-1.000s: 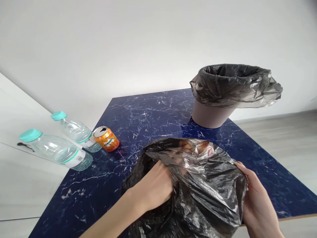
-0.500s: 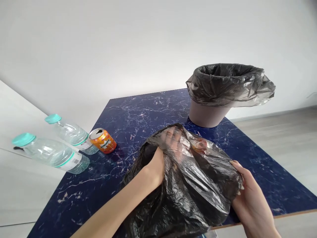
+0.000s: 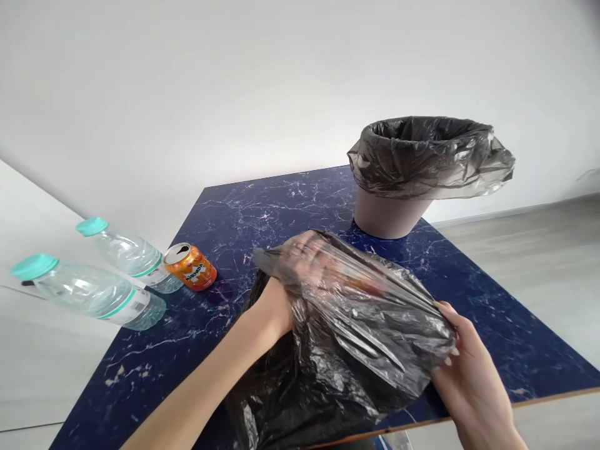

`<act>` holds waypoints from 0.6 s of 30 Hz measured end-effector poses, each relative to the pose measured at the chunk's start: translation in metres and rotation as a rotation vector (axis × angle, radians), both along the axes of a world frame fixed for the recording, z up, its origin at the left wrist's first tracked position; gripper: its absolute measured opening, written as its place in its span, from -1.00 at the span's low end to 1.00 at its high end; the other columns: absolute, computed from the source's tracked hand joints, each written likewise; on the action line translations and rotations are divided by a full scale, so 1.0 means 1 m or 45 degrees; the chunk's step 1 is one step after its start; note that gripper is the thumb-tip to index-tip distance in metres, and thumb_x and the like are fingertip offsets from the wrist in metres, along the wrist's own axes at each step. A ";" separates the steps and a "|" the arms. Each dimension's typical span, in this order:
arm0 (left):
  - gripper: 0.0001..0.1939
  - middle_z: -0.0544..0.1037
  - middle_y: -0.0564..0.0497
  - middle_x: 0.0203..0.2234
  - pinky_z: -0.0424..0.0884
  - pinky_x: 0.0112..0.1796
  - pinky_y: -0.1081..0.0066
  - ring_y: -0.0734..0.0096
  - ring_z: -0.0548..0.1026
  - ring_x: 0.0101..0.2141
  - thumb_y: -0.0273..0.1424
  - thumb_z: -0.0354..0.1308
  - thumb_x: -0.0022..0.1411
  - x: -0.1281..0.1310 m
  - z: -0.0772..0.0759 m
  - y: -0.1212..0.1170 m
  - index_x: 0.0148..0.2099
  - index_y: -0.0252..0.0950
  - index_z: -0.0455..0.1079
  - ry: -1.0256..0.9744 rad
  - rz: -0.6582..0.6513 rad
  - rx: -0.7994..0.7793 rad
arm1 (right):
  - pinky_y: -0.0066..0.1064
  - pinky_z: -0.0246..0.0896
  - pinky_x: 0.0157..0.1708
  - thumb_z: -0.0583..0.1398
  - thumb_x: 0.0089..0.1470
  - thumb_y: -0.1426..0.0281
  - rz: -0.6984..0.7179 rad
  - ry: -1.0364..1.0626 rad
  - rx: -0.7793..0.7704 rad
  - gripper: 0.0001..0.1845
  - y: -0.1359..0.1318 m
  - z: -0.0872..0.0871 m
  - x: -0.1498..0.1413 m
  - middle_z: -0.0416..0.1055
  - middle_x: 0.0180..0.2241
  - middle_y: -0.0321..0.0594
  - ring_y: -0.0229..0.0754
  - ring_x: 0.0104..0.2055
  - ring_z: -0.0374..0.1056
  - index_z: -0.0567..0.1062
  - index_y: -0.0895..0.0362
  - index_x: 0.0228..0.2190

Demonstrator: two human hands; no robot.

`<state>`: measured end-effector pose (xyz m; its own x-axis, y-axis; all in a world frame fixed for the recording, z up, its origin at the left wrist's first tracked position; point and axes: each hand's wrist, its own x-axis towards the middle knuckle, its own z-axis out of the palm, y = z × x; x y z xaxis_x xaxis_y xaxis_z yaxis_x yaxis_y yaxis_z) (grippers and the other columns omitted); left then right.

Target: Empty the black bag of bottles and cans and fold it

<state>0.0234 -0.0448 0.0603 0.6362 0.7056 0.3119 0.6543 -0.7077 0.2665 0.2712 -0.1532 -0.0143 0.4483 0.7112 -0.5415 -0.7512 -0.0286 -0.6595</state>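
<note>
A thin black plastic trash bag (image 3: 328, 369) spreads over the near part of the table. My left hand (image 3: 304, 253) is inside its mouth and shows blurred through the see-through film, so its grip is unclear. Beside those fingers, an orange-red thing (image 3: 360, 280) shows dimly through the plastic; its kind cannot be made out. My right hand (image 3: 469, 369) pinches the bag's right side between thumb and fingers, and the film is stretched taut between both hands.
An opened orange Mirinda can (image 3: 191, 267) stands left, beside two clear plastic bottles (image 3: 89, 290) with turquoise caps. At the back right of the blue marbled table (image 3: 262, 206) stands a pinkish-grey bin (image 3: 389, 215) lined with a black bag. A white wall rises behind.
My left hand has moved left inside the bag, drawing the film tighter across it. The orange-red thing has shifted left too. My right hand keeps its hold on the bag.
</note>
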 end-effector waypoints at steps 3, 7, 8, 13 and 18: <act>-0.49 0.44 -0.14 0.41 0.19 0.47 -0.19 -0.14 0.22 0.49 -0.14 0.22 0.52 -0.027 0.017 -0.015 0.40 -0.14 0.39 0.030 -0.080 0.007 | -0.53 0.27 -0.62 0.52 -0.19 0.36 -0.002 0.030 0.025 -0.60 -0.001 -0.001 0.000 0.47 -0.44 -0.49 -0.34 -0.55 0.35 0.48 0.05 -0.34; -0.42 0.42 -0.05 0.43 0.37 0.41 -0.10 -0.02 0.29 0.47 -0.22 0.22 0.54 -0.063 0.034 -0.044 0.51 0.02 0.25 0.074 -0.096 -0.102 | -0.44 0.45 -0.42 0.50 -0.12 0.35 -0.050 0.068 0.041 -0.67 -0.001 -0.003 0.000 0.52 -0.42 -0.48 -0.27 -0.50 0.43 0.53 0.04 -0.30; -0.40 0.44 -0.06 0.41 0.39 0.39 -0.09 -0.01 0.34 0.44 -0.22 0.24 0.53 -0.071 0.037 -0.051 0.51 0.03 0.24 0.083 -0.078 -0.137 | -0.41 0.50 -0.36 0.49 -0.10 0.35 -0.067 0.083 0.025 -0.68 0.000 -0.004 0.001 0.54 -0.41 -0.47 -0.25 -0.49 0.44 0.55 0.04 -0.29; -0.31 0.37 0.06 0.47 0.42 0.37 0.04 0.11 0.44 0.38 -0.12 0.37 0.41 -0.111 0.048 -0.084 0.48 0.18 0.25 0.018 0.083 -0.295 | -0.34 0.58 -0.19 0.44 0.00 0.37 -0.090 0.155 0.002 -0.78 0.001 -0.006 0.003 0.60 -0.36 -0.42 -0.23 -0.46 0.47 0.60 0.06 -0.27; -0.28 0.61 0.11 0.26 0.60 0.18 0.15 0.10 0.65 0.15 0.04 0.46 0.22 -0.161 0.050 -0.114 0.37 0.23 0.36 -0.085 0.370 -0.349 | -0.28 0.60 -0.12 0.39 0.05 0.38 -0.063 0.105 0.039 -0.83 0.000 -0.007 0.006 0.60 -0.35 -0.39 -0.22 -0.47 0.46 0.62 0.08 -0.26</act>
<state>-0.1380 -0.1592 0.1102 0.3829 0.9158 0.1211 0.7914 -0.3928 0.4684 0.2773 -0.1531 -0.0213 0.4377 0.7060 -0.5568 -0.8032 0.0287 -0.5950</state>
